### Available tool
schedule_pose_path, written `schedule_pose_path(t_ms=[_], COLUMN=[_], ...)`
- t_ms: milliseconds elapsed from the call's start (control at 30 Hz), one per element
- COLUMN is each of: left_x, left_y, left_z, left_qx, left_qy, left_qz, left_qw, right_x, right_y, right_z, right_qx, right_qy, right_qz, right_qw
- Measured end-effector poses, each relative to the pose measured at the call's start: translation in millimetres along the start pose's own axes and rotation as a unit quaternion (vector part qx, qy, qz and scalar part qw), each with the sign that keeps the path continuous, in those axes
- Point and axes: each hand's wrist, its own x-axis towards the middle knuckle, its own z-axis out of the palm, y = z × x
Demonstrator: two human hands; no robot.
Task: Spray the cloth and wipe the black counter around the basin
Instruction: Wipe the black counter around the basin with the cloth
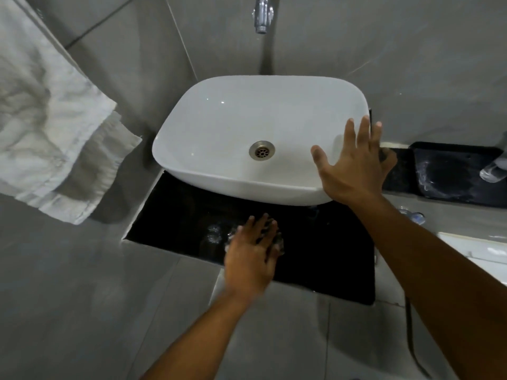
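Observation:
A white basin (219,119) sits on the black counter (323,256). My left hand (251,256) presses flat on the counter in front of the basin, fingers spread. A small dark cloth (278,241) shows under its fingertips, blurred. Wet, shiny smears (214,234) lie just left of that hand. My right hand (354,171) rests open on the basin's right rim, fingers spread, with nothing in it. No spray bottle is clearly in view.
A white towel (49,119) hangs at the left. The chrome tap (262,15) juts out above the basin. At the right, a wet black surface (452,174) carries a clear object (493,171) at the frame edge. A white fixture (477,250) sits lower right.

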Motion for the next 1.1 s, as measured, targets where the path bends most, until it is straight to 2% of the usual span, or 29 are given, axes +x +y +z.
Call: schedule_pose_path(t_ms=[167,333,400,500,567,667,800,867,933,1000,1100], left_x=[7,9,11,11,5,-11,-32,-37,-39,-39,-34], left_y=[-96,-193,-195,-164,-124,-35,105,158,181,181,140], left_z=[-37,-74,-71,-63,-54,-27,26,43,51,55,49], left_qx=[0.016,0.048,0.048,0.029,0.019,-0.003,-0.049,-0.041,-0.001,0.014,-0.009], left_qy=[0.021,0.053,0.073,0.119,0.123,0.118,0.018,-0.008,-0.025,-0.003,-0.014], left_qz=[-0.092,-0.226,-0.249,-0.298,-0.273,-0.175,-0.035,0.003,0.012,0.019,0.119], left_qw=[0.995,0.972,0.965,0.947,0.954,0.977,0.998,0.999,1.0,1.0,0.993], right_x=[0,1,2,1,1,-1,-4,-4,-4,-3,-3], right_y=[1,3,3,1,0,0,0,1,2,3,4], right_z=[-1,1,2,3,4,5,1,-1,0,1,2], right_qx=[-0.011,-0.006,-0.003,-0.003,-0.004,0.001,0.003,0.005,0.013,0.02,0.025], right_qy=[-0.002,0.002,0.003,-0.001,-0.002,-0.004,-0.005,-0.006,-0.007,-0.003,0.003], right_qz=[-0.01,-0.014,-0.016,-0.022,-0.022,-0.02,-0.023,-0.024,-0.024,-0.02,-0.018], right_qw=[1.0,1.0,1.0,1.0,1.0,1.0,1.0,1.0,1.0,1.0,1.0])
